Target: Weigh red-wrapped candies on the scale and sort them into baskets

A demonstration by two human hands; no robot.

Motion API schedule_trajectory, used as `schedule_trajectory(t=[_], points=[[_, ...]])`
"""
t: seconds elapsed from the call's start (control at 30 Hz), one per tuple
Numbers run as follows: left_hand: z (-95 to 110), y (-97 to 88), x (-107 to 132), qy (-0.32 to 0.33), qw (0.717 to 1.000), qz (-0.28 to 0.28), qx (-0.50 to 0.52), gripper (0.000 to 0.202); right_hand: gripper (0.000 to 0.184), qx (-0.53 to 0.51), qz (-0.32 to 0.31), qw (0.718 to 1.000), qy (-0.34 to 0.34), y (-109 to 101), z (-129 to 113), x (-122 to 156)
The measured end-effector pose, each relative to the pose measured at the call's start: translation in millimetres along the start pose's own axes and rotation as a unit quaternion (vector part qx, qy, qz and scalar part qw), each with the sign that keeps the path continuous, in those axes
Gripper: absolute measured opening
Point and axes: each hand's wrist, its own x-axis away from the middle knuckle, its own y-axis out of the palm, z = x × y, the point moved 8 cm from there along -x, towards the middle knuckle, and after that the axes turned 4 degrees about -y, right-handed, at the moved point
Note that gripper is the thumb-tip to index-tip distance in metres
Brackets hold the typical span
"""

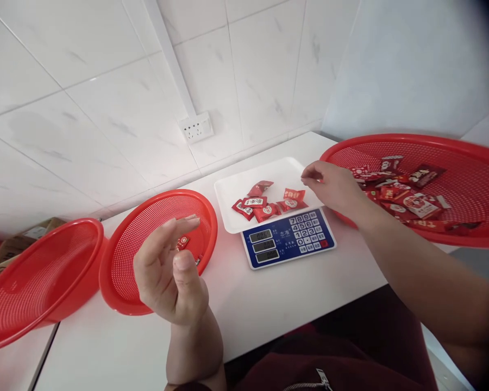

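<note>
My left hand (pixel 169 271) is raised in front of the middle red basket (pixel 122 266), fingers loosely spread and holding nothing. A few red packets (pixel 183 243) lie inside that basket. My right hand (pixel 332 187) hovers at the right edge of the white tray (pixel 236 187) on the scale (pixel 289 236), fingertips pinched together; what they hold, if anything, I cannot make out. Several red candy packets (pixel 267 203) lie on the tray. A big red basket (pixel 472 163) on the right holds many more packets (pixel 403 193).
A third red basket (pixel 36 277) overhangs the table's left end, with a cardboard box (pixel 20 241) behind it. A wall socket (pixel 195 128) sits on the tiled wall. The white table's (pixel 269 304) front edge runs close to my lap.
</note>
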Motion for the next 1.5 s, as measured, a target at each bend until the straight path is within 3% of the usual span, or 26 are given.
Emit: schedule_trajectory(t=[0.1, 0.27, 0.53, 0.6, 0.7, 0.83, 0.97, 1.07, 1.27, 1.5], points=[[-1.4, 1.8, 0.6, -0.004, 1.000, -0.006, -0.001, 0.026, 0.025, 0.009, -0.032, 0.999, 0.010, 4.0, 6.1, 4.3], [-3.2, 4.2, 2.3, -0.008, 1.000, -0.014, 0.012, 0.026, 0.037, 0.073, -0.149, 0.986, 0.014, 34.8, 8.1, 6.0], [-0.3, 3.7, 0.8, -0.015, 1.000, -0.025, -0.003, 0.025, 0.035, 0.130, -0.143, 0.981, 0.006, 47.6, 11.9, -9.0], [-0.6, 2.6, 0.6, -0.016, 1.000, -0.026, 0.000, 0.025, 0.033, 0.115, -0.121, 0.986, 0.007, 38.7, 8.5, -10.3], [-1.9, -0.1, 0.0, -0.020, 1.000, -0.016, 0.004, 0.025, 0.037, 0.097, -0.035, 0.994, 0.025, 6.7, 11.1, -7.6], [-1.7, -1.1, -1.0, -0.017, 1.000, -0.008, -0.013, 0.024, 0.038, 0.103, 0.073, 0.990, 0.060, -40.3, 38.2, 10.0], [-1.5, 1.2, 0.0, -0.012, 1.000, -0.009, -0.023, 0.024, 0.040, 0.156, 0.096, 0.981, 0.057, -55.3, 64.5, 32.3], [-1.8, 3.7, 1.5, -0.012, 1.000, -0.014, -0.023, 0.024, 0.038, 0.130, 0.083, 0.988, 0.013, -46.0, 60.7, 44.6], [-2.4, 8.6, 1.6, -0.016, 0.999, -0.035, -0.019, 0.023, 0.037, 0.125, -0.009, 0.989, -0.076, -9.7, 17.9, 54.7], [-0.9, 9.3, 1.7, -0.019, 0.998, -0.043, -0.030, 0.022, 0.040, 0.133, -0.098, 0.984, -0.060, 29.5, -3.1, 37.0]])
